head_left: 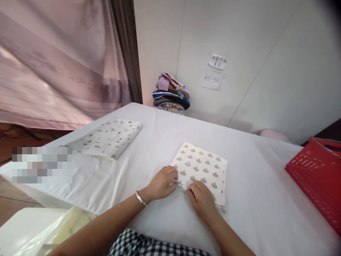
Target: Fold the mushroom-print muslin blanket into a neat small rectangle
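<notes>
A folded white cloth (197, 167) with rows of grey-beige motifs, one of them yellow, lies flat on the white-covered table (154, 142) in front of me. My left hand (163, 182), with a silver bracelet at the wrist, pinches the cloth's near left edge. Close beside it, my right hand (201, 199) grips the same near edge, its fingers curled. Between the two hands a thin strip of the edge is lifted slightly. Farther left lies another folded white cloth (112, 137) with small scattered prints, touched by neither hand.
Against the wall at the back is a stack of folded fabrics (172, 94). A red plastic basket (317, 177) stands at the right edge. At lower left, a white surface (29, 224) holds yellowish material in clear plastic (70, 224). A pink curtain (58, 64) hangs at left.
</notes>
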A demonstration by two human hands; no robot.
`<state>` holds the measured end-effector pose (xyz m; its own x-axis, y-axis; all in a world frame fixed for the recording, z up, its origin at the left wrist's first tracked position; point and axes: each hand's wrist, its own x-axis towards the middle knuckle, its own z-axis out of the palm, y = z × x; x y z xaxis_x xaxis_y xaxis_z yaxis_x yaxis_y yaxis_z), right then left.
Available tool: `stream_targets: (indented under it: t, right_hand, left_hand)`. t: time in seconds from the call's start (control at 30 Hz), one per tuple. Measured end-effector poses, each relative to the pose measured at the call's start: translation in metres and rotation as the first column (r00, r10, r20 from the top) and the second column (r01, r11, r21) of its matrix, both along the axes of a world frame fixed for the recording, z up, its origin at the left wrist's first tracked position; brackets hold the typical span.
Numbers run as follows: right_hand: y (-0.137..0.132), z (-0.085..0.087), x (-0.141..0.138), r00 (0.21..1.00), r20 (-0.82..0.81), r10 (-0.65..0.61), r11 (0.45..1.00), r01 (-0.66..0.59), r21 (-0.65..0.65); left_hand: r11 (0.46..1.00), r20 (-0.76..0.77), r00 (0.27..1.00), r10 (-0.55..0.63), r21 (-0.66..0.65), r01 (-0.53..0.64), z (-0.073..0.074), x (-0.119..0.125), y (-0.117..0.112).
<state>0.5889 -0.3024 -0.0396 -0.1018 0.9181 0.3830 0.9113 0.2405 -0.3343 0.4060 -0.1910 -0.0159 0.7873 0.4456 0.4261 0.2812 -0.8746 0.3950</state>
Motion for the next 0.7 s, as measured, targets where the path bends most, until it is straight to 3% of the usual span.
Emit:
stream_targets:
  t: [0.27, 0.4, 0.5, 0.6, 0.7]
  right_hand:
    - [-0.002, 0.011, 0.005, 0.997, -0.072, 0.014, 0.993, -0.022, -0.114]
    - [-0.005, 0.018, 0.007, 0.994, -0.109, 0.027, 0.981, -0.047, -0.189]
    - [-0.005, 0.022, 0.004, 0.996, -0.086, 0.017, 0.978, -0.035, -0.206]
    - [-0.004, 0.031, 0.005, 0.991, -0.127, 0.038, 0.967, -0.068, -0.244]
    - [0.001, 0.04, 0.023, 0.965, -0.25, 0.084, 0.942, -0.159, -0.297]
  left_hand:
    - [1.0, -0.058, 0.998, -0.022, 0.004, 0.023, -0.002, 0.011, -0.007]
    - [0.993, -0.01, 0.999, 0.04, -0.113, -0.041, 0.005, 0.016, 0.0]
    - [0.987, 0.049, 0.993, 0.111, -0.125, -0.104, 0.007, 0.028, 0.007]
    - [0.979, -0.054, 0.981, 0.185, -0.082, -0.189, -0.002, 0.038, 0.011]
    - [0.97, -0.223, 0.953, 0.203, -0.089, -0.227, -0.013, 0.041, 0.012]
